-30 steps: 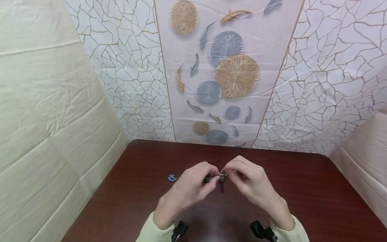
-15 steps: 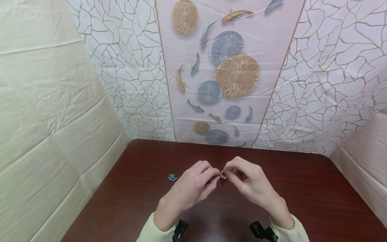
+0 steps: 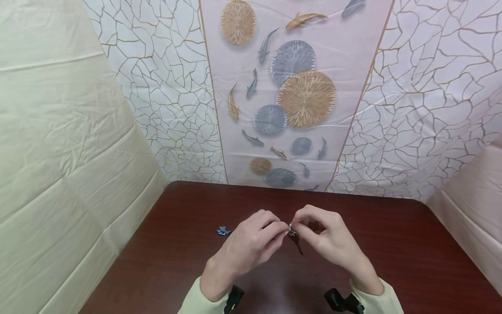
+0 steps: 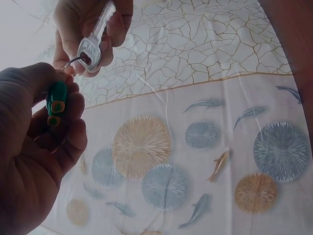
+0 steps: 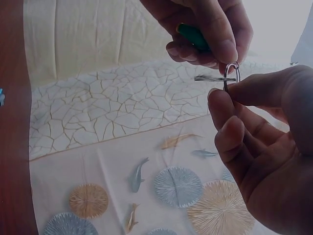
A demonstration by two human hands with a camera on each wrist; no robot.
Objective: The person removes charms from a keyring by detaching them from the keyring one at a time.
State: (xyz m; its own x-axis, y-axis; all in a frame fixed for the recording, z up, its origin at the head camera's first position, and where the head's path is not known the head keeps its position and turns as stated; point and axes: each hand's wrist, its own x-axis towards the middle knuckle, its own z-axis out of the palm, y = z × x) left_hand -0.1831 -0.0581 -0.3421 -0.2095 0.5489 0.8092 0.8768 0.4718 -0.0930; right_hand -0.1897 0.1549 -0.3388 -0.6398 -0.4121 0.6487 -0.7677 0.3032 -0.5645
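Observation:
Both hands meet over the table around one metal key ring (image 5: pixel 226 73). My left hand (image 3: pixel 251 237) pinches it from one side, and a small green charm with orange ends (image 4: pixel 56 100) lies within that hand's fingers. Opposite, my right hand (image 3: pixel 333 237) grips the ring between thumb and forefinger. A silver key (image 4: pixel 93 51) is threaded on the ring; in the head view it hangs as a dark shape below the fingertips. The exact spot where the ring passes between the fingertips is partly hidden.
A small blue object (image 3: pixel 223 230) lies on the dark reddish-brown table (image 3: pixel 188 205), left of the left hand; its kind is too small to tell. Patterned cloth (image 3: pixel 188 109) hangs behind the table's far edge. Cream cloth (image 3: pixel 70 152) stands along the left side.
The dangling key has swung and turned to hang slantwise to the right. The fingertips of both hands have drawn slightly closer, and the green charm is now hidden in the head view.

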